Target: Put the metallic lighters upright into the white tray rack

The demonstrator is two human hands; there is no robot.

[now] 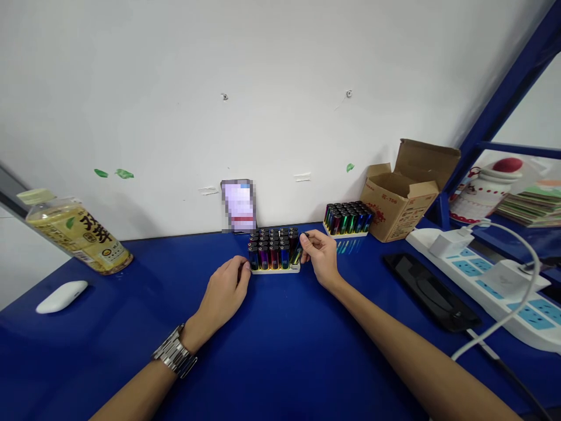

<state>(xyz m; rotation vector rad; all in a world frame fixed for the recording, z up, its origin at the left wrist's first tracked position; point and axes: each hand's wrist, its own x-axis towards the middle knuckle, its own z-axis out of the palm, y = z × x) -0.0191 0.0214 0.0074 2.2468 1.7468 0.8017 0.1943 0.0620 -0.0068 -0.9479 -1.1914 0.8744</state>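
A white tray (275,271) holds rows of batteries with black tops and shiny blue, purple, red and green bodies. My left hand (225,287) is at the tray's left end, its thumb and curled fingers gripping the corner. At the right front corner, one battery (297,254) leans to the right, out of line with the upright ones. My right hand (321,257) pinches that battery near its top between thumb and fingers. Its lower end is over the corner of the tray; whether it is seated there I cannot tell.
Behind to the right stand a second tray of batteries (348,217) and an open cardboard box (397,202). A phone (240,204) leans on the wall. A black phone (429,291) and a power strip (482,280) lie right; a drink bottle (81,234) and white case (62,296) left.
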